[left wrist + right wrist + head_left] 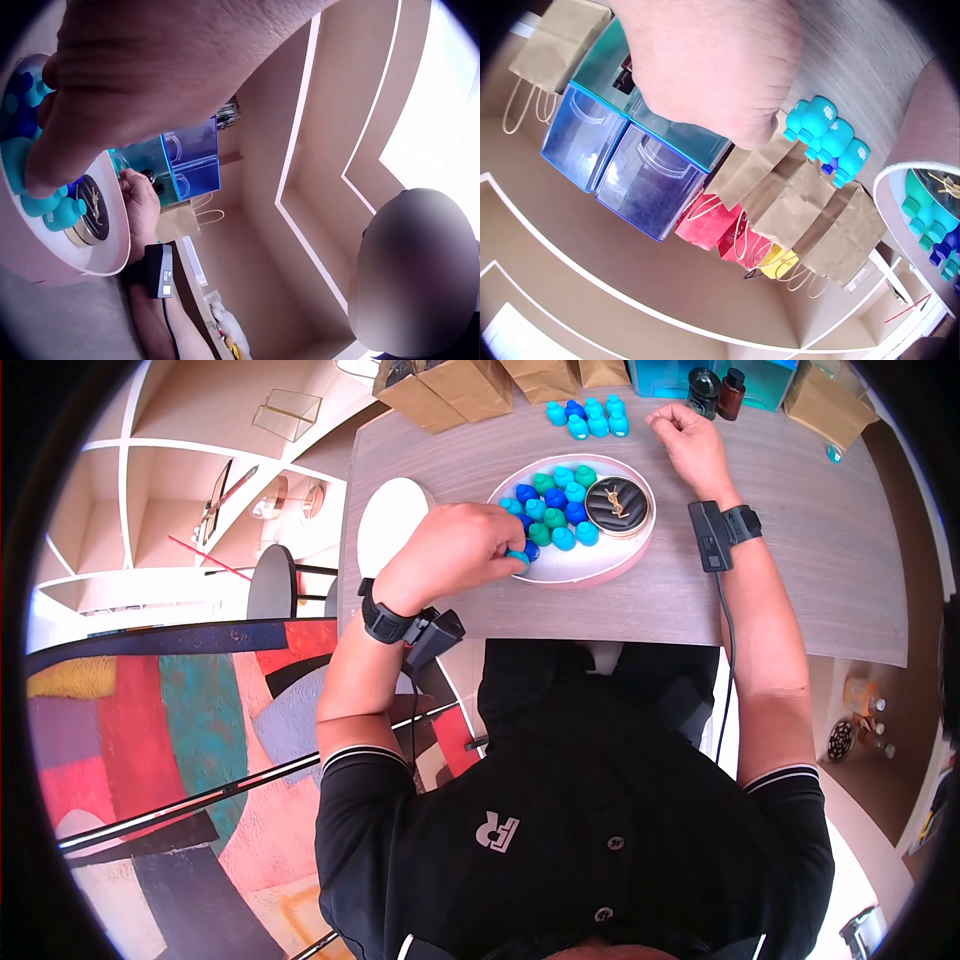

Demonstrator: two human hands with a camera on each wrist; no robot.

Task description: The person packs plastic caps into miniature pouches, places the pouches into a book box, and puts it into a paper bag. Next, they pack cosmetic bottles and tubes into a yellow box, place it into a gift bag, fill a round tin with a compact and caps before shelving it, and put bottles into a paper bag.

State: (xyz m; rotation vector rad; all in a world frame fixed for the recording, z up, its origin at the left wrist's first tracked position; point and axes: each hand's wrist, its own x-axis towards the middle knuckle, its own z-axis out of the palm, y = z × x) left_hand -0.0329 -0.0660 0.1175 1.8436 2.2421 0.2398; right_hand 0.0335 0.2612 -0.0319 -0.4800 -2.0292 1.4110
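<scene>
A round pinkish-white box (600,572) holds several small bottles in light blue, dark blue and green, with a round black case (616,506) bearing a gold emblem at its right side. The left hand (455,552) reaches over the box's left rim and pinches a light blue bottle (518,563); in the left wrist view its fingers lie against the bottles. Beyond the box, more small bottles (597,424) stand grouped on the table. To their right the right hand (692,452) rests near the table's far side, fingers curled, with nothing visible in them.
A white round lid (394,520) lies left of the box on the grey table (800,560). Paper bags (462,398), blue clear drawers (649,169) and two dark bottles (731,395) line the far edge. One small bottle (833,453) lies at the right.
</scene>
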